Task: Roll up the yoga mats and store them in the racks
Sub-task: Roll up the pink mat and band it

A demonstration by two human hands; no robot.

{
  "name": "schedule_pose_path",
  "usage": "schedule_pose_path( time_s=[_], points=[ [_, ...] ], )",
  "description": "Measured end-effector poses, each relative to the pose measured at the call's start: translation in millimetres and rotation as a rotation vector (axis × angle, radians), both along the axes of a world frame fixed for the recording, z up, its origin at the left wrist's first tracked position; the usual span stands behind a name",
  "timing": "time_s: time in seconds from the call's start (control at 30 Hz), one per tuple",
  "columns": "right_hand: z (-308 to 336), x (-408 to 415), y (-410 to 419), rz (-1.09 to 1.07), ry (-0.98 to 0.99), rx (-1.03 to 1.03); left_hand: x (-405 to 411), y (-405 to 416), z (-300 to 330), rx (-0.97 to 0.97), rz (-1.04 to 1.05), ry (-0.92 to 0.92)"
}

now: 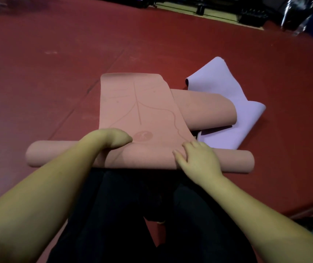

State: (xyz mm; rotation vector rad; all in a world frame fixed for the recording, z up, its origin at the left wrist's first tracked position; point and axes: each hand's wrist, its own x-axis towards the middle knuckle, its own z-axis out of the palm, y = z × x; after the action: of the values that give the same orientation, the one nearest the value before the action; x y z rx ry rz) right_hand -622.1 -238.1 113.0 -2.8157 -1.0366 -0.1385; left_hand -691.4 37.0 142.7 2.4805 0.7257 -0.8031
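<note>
On the red floor (57, 73), just ahead of the person's dark-clad legs (133, 205), lies a pink mat (138, 111), its near end wound into a roll and the rest spread away in loose folds. Left hand (114, 138) bends over the roll, fingers curled out of sight; whether its grip holds the mat I cannot tell. Right hand (197, 158) presses flat, fingers spread. A purple mat (228, 95) lies folded behind, partly under the pink one.

floor (47, 82) open left, purple mat (243, 118) blocks right
</note>
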Motion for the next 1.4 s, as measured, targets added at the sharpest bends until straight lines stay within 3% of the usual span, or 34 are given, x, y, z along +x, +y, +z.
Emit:
schedule_pose_path(
  time_s=[0.23,0.33,0.53,0.67,0.77,1.0,1.17,1.3,1.4],
  points=[
    [-6.9,8.6,11.6,-0.087,-0.042,-0.002,8.9,1.9,-7.2,-0.106,0.087,0.018],
    [-6.2,13.6,18.6,-0.077,-0.025,-0.011,3.5,2.6,-9.4,0.084,0.002,-0.111],
    [-2.4,15.7,22.7,-0.051,-0.007,-0.082,-19.0,-5.6,-15.1,0.318,0.029,-0.470],
    [6.5,22.9,25.6,-0.083,0.050,-0.123,-35.0,-17.5,-25.9,0.442,-0.019,-0.613],
    [15.5,29.0,29.6,-0.091,0.171,-0.150,-48.4,-29.8,-32.6,0.528,-0.135,-0.566],
    [31.4,37.7,37.3,-0.063,0.223,-0.244,-38.7,-28.8,-9.9,0.523,-0.102,-0.516],
    [38.8,42.5,19.6,-0.067,0.365,-0.289,-37.7,-38.1,8.0,0.384,-0.091,-0.364],
    [33.4,43.9,12.6,0.018,0.528,-0.491,-42.8,-45.2,10.1,0.239,-0.103,-0.175],
    [34.3,35.2,11.2,0.057,0.511,-0.362,-53.7,-47.5,4.7,0.234,-0.084,-0.236]
  ],
)
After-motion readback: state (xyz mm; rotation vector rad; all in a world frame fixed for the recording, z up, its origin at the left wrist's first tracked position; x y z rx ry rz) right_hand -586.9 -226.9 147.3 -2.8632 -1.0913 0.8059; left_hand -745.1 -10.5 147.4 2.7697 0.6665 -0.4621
